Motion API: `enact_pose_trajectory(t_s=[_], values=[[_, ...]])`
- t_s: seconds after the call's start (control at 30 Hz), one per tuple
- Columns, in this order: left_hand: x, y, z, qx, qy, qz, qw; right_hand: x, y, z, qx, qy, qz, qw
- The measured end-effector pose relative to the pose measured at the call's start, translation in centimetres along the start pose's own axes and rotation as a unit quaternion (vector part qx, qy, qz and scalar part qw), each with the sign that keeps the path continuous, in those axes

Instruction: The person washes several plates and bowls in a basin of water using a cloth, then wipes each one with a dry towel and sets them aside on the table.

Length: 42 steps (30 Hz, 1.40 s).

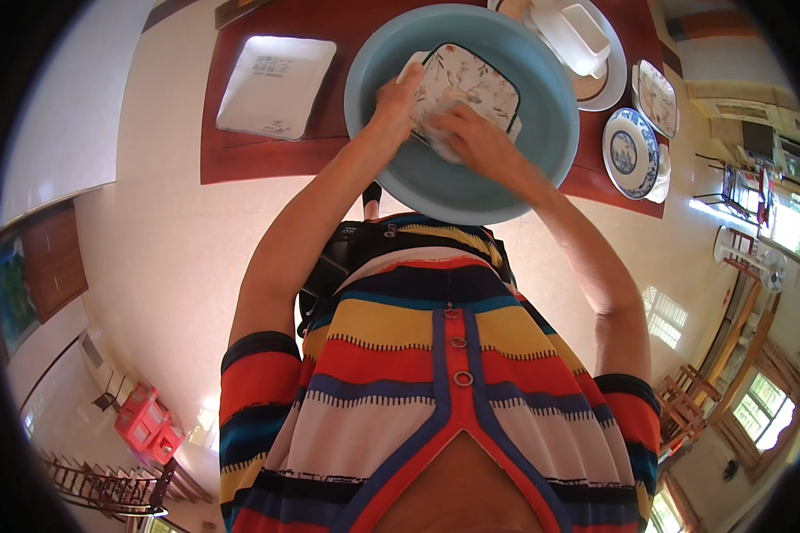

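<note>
A large blue-green plastic basin stands on the red-brown table, its near edge reaching past the table's front. Within its rim is a squarish floral ceramic plate with a dark edge, tilted, and white dishware partly shows beneath it. My left hand grips the plate's left side, thumb on top. A whitish cloth, blurred, is pressed on the plate's lower left part by my right hand. How deep the basin is filled cannot be told.
Left of the basin, a white rectangular plate lies face down. To the right are a white dish on a large round plate, a floral dish and a blue-and-white plate over a whitish cloth.
</note>
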<state>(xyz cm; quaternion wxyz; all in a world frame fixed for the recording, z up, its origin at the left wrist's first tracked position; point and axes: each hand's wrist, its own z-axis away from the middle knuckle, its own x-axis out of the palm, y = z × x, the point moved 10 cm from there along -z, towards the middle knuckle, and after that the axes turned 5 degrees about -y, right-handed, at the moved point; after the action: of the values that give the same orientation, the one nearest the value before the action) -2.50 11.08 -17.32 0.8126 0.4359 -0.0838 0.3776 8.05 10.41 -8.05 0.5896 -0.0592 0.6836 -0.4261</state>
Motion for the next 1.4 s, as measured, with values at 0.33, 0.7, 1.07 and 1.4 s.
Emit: enact_pose_trajectory(t_s=[0.33, 0.7, 1.07, 1.4], values=[[0.0, 0.5, -0.6, 0.026, -0.024, -0.041, 0.998, -5.2, 5.8, 3.0, 0.212, 0.136, 0.186, 0.95], [11.4, 0.7, 12.8, 0.48, -0.19, -0.743, 0.425, -4.4, 6.9, 3.1, 0.13, 0.153, 0.254, 0.946], [11.8, -0.4, 12.7, 0.46, -0.239, -0.747, 0.417, -9.3, 8.1, 5.1, 0.174, 0.223, 0.066, 0.957], [11.9, 5.9, 11.5, 0.384, -0.121, -0.603, 0.689, -13.3, 3.1, 9.6, 0.112, 0.368, -0.258, 0.886]])
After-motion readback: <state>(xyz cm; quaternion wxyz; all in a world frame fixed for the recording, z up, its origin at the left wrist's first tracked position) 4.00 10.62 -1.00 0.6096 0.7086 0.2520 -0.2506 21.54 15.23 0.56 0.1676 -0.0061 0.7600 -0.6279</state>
